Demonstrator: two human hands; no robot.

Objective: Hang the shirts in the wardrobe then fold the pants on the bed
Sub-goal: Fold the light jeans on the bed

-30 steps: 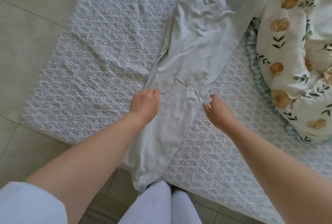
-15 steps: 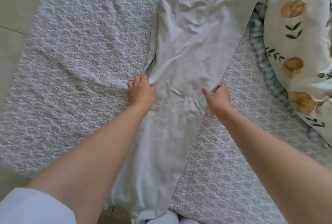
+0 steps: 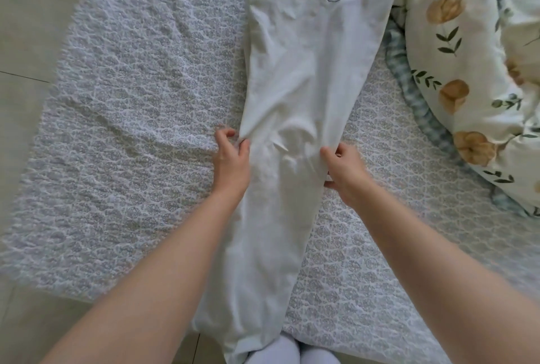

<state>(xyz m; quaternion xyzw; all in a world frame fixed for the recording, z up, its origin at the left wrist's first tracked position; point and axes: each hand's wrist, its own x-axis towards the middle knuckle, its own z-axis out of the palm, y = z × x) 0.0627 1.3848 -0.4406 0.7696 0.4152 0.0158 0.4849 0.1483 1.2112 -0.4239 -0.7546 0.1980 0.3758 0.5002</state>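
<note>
Fingers (image 3: 226,133) of left hand (image 3: 232,159) pinch one edge of white pants (image 3: 304,71), right hand (image 3: 346,169) pinches the other; pants lie lengthwise on bed (image 3: 131,129), hem overhanging the near edge; floral duvet (image 3: 473,51) just beside, right

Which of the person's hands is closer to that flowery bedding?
Right. The right hand grips the pants at the edge facing the flowery bedding; the left hand pinches the opposite edge, farther away.

The pants (image 3: 301,77) lie lengthwise on the bed (image 3: 131,129), their hems over its near edge. The left hand (image 3: 232,159) pinches their left edge, the right hand (image 3: 344,170) their right. A quilt (image 3: 467,56) lies far right.
</note>
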